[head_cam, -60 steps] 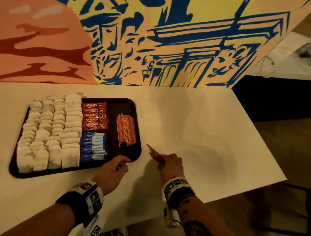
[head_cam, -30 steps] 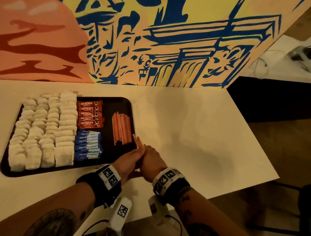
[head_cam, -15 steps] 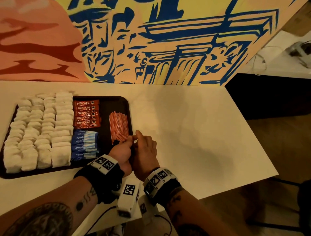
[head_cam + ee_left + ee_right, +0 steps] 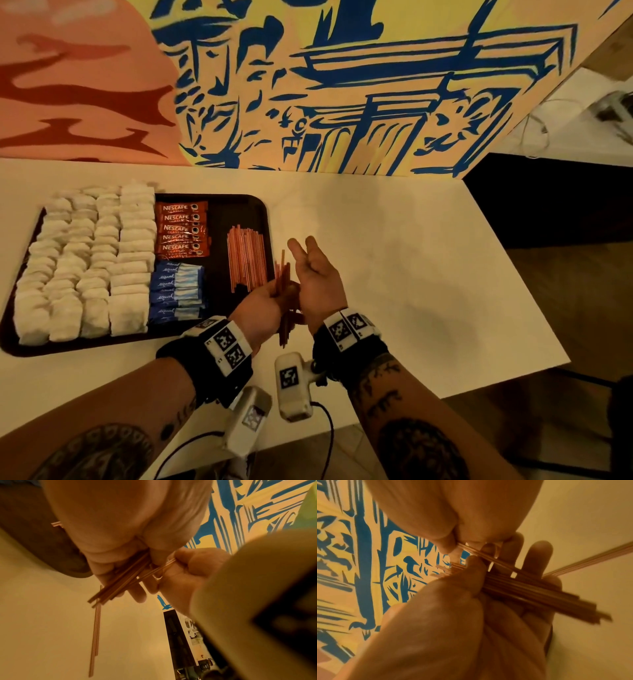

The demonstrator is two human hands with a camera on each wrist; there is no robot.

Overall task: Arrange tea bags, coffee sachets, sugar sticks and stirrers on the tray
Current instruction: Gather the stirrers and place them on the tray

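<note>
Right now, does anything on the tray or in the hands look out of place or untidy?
The black tray looks orderly. The odd part is the bundle of thin orange stirrers between the left hand and right hand: splayed and uneven, one stirrer hanging far below the rest.

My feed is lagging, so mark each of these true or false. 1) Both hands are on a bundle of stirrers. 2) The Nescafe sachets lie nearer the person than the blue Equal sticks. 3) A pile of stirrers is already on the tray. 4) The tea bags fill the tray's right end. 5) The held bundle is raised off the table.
1) True: the left hand grips the bundle of stirrers, and the right hand pinches a few of them.
2) False: the Nescafe sachets lie farther away; the blue Equal sticks are nearer.
3) True: a pile of stirrers lies on the tray.
4) False: the tea bags fill its left part.
5) True: it is held above the table.
</note>
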